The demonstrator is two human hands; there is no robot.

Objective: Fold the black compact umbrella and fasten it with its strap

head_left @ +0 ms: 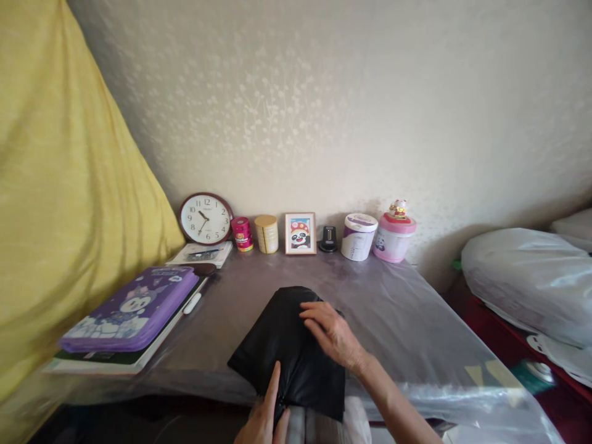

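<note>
A folded black sheet, looking like a plastic bag [272,327], lies at the table's front, its near edge hanging over the rim. My left hand [266,410] is at that near edge, index finger stretched along the top and the other fingers closed around gathered folds. The rest of this hand is cut off by the frame's bottom. On the right part of the black bag rests my right hand [335,336], palm down, with its fingers stretched out and a little bent. Nothing shows in its grasp.
A clear plastic cover lies over the table [398,327]. Left are a purple pencil case [134,308] on books and a white marker-like object [192,303]. Along the wall stand a clock [206,218], a picture frame [300,234] and several canisters, including a pink one [394,239].
</note>
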